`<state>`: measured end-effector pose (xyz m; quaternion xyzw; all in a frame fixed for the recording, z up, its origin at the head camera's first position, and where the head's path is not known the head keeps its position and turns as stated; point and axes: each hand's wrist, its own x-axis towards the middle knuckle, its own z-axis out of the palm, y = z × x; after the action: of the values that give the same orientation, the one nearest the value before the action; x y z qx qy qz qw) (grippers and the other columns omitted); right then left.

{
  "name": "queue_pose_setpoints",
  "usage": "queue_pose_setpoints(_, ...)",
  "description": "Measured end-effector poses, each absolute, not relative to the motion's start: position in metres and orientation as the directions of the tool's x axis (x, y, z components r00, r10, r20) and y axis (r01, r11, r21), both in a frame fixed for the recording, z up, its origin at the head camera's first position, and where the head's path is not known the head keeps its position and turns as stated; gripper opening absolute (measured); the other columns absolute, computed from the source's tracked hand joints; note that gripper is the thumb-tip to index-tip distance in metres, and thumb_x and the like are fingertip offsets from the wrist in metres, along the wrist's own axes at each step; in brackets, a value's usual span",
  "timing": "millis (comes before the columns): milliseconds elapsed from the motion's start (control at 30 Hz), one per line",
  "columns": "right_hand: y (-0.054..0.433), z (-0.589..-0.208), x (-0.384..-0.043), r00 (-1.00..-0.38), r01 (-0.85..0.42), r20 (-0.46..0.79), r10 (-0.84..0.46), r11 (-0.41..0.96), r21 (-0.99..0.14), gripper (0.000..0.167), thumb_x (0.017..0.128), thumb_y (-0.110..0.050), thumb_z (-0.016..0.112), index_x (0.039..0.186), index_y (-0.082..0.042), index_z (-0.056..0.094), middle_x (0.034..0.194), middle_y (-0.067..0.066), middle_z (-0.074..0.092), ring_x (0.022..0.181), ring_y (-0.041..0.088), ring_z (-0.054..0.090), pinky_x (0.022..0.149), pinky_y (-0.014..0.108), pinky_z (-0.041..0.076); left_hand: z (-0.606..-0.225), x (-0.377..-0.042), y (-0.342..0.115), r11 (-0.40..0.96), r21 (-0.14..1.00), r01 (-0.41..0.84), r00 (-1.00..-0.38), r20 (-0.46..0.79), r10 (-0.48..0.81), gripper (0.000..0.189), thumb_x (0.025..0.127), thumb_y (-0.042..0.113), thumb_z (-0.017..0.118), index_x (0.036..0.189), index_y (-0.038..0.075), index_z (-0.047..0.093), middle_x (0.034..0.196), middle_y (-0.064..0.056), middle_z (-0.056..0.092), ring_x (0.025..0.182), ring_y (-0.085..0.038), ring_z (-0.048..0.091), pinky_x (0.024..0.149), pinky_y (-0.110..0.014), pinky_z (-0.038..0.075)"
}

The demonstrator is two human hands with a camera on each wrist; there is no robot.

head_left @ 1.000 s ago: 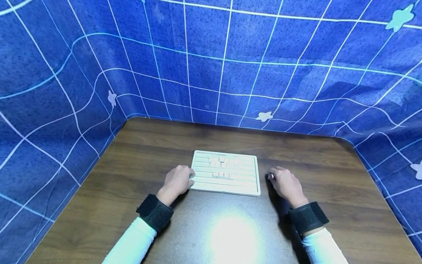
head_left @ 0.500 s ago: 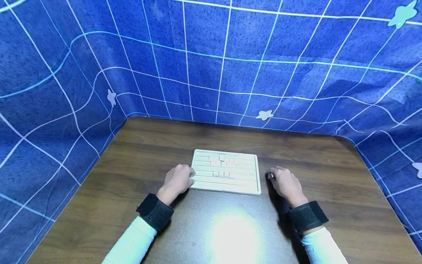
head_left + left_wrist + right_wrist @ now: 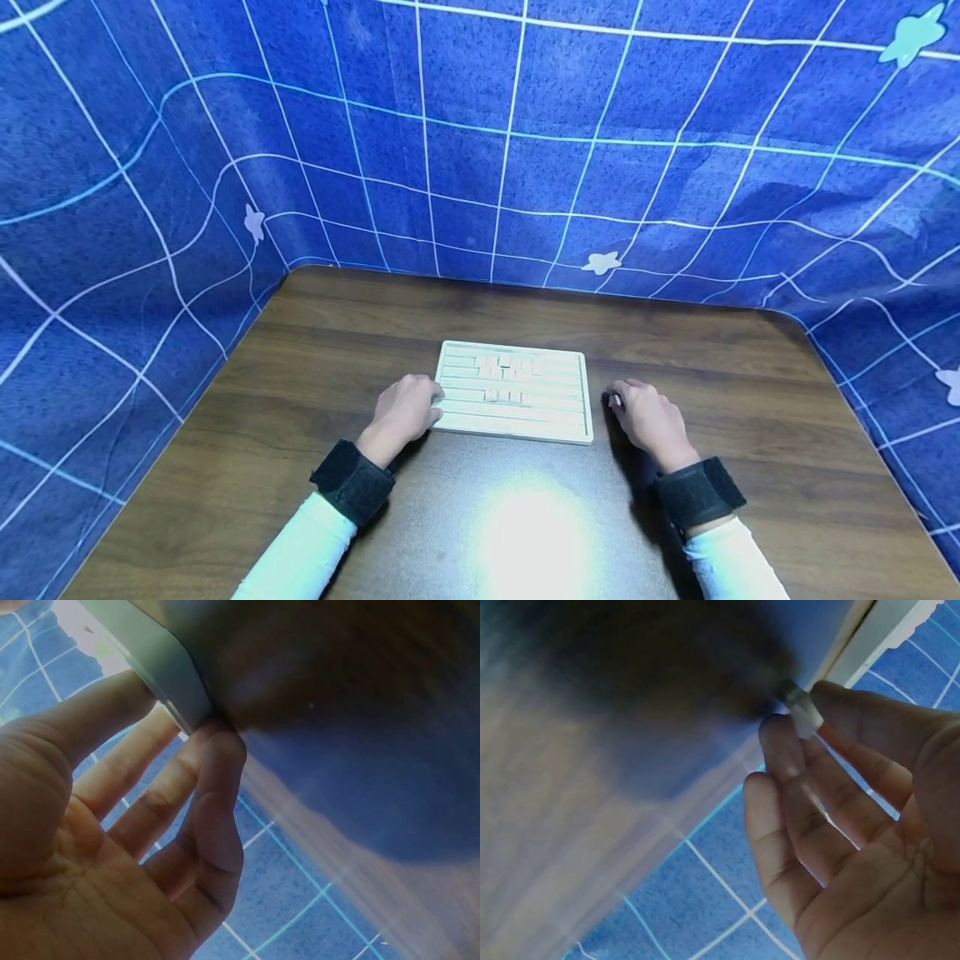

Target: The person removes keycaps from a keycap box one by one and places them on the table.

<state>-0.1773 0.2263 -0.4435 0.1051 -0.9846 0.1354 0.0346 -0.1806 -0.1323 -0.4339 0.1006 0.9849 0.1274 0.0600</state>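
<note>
A white ridged tray (image 3: 547, 417) lies flat on the table, with several small pale tiles (image 3: 506, 397) in rows between its ridges. At its left edge is my left hand (image 3: 405, 410); in the left wrist view the thumb (image 3: 112, 705) and curled fingertips hold the tray's outer wall (image 3: 169, 671) near a corner. To the right of the tray, low over the table, my right hand (image 3: 651, 419) pinches a small white block (image 3: 805, 718) between thumb and fingers. The block's exact kind is too small and blurred to tell.
The brown wood-grain table (image 3: 360, 317) ends at a blue grid-patterned cloth (image 3: 465, 108) behind and at both sides. Bright glare (image 3: 532, 542) falls on the near tabletop. A black band (image 3: 354, 483) wraps each wrist.
</note>
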Motion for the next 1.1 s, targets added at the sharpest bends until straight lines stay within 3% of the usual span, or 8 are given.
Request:
queue_pose_setpoints(400,0.214,-0.422,-0.176,-0.951,-0.283,0.198,-0.237,0.927,-0.248,0.019,0.087,-0.005,0.076,0.105,-0.004,0.069,0.108,0.022,0.071,0.080,0.046,0.071,0.057,0.056,0.056,-0.434,-0.179,-0.134,0.949,0.257,0.183,-0.973,-0.092,0.212,0.024,0.092,0.017,0.079,0.115,0.011,0.078,0.114,-0.009,0.074,0.103,-0.029,0.071,0.079,-0.044,0.060)
queue_pose_setpoints(667,0.189,-0.424,-0.177,-0.924,-0.354,0.262,-0.280,0.885,-0.303,0.017,0.086,0.002,0.076,0.101,-0.003,0.072,0.090,0.013,0.067,0.074,0.034,0.070,0.061,0.052,0.057,-0.435,-0.180,-0.133,0.948,0.257,0.187,-0.972,-0.089,0.215,0.023,0.092,0.016,0.079,0.114,0.011,0.078,0.113,-0.009,0.074,0.101,-0.029,0.071,0.077,-0.043,0.059)
queue_pose_setpoints(867,0.171,-0.424,-0.179,-0.890,-0.437,0.294,-0.350,0.839,-0.324,0.023,0.083,0.003,0.080,0.105,0.003,0.073,0.095,0.018,0.070,0.078,0.030,0.069,0.068,0.049,0.059,-0.434,-0.180,-0.133,0.947,0.263,0.183,-0.972,-0.096,0.214,0.023,0.092,0.016,0.079,0.114,0.011,0.078,0.114,-0.009,0.074,0.102,-0.029,0.071,0.079,-0.045,0.060)
queue_pose_setpoints(1100,0.150,-0.423,-0.182,-0.898,-0.435,0.232,-0.373,0.826,-0.357,0.026,0.086,-0.002,0.079,0.110,0.003,0.072,0.102,0.018,0.071,0.086,0.034,0.071,0.072,0.050,0.059,-0.433,-0.180,-0.132,0.949,0.259,0.181,-0.973,-0.095,0.211,0.024,0.092,0.016,0.078,0.115,0.011,0.077,0.112,-0.009,0.074,0.102,-0.030,0.071,0.080,-0.045,0.059)
